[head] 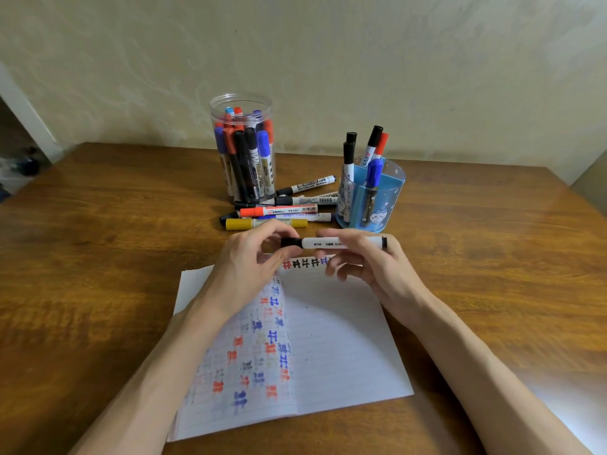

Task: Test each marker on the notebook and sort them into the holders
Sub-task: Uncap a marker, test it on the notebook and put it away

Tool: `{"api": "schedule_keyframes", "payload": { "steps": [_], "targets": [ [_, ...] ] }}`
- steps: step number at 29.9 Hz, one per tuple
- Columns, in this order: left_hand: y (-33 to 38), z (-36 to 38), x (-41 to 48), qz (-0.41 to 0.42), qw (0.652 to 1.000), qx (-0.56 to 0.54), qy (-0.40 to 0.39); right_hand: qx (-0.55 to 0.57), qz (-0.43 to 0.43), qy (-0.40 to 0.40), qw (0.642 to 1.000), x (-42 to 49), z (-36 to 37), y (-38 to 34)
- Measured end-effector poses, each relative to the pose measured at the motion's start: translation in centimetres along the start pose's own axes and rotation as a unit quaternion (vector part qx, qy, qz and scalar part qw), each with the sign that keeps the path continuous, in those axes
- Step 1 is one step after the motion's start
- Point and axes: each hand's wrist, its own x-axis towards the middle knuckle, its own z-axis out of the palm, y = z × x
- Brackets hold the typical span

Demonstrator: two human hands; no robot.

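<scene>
A white marker with a black cap (328, 243) lies level above the top of the open notebook (335, 339). My left hand (253, 267) pinches its black cap at the left end. My right hand (368, 261) grips the white barrel from below and behind. The notebook's left page carries several red, blue and black test marks, and a short row of marks runs along the top of the right page. A clear plastic jar (244, 149) full of markers stands behind. A blue holder (372, 198) with several markers stands at the right.
Several loose markers (285, 210) lie on the wooden table (98, 257) between the jar and the blue holder, among them a red one and a yellow one (266, 223). A wall runs along the table's far edge.
</scene>
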Motion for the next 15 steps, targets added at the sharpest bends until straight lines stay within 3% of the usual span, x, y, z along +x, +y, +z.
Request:
{"api": "schedule_keyframes", "payload": {
  "steps": [2, 9, 15],
  "targets": [
    [0.1, -0.2, 0.1, 0.005, 1.0, -0.011, 0.013, 0.018, 0.018, 0.001, 1.0, 0.1, -0.4, -0.2],
    [0.1, -0.5, -0.1, -0.001, 1.0, 0.002, 0.02, -0.169, -0.064, 0.027, 0.983, 0.2, -1.7, 0.3],
    [0.2, -0.3, -0.3, 0.003, 0.999, 0.018, 0.046, -0.165, -0.088, 0.035, 0.982, 0.1, -1.4, 1.3]
  ]
}}
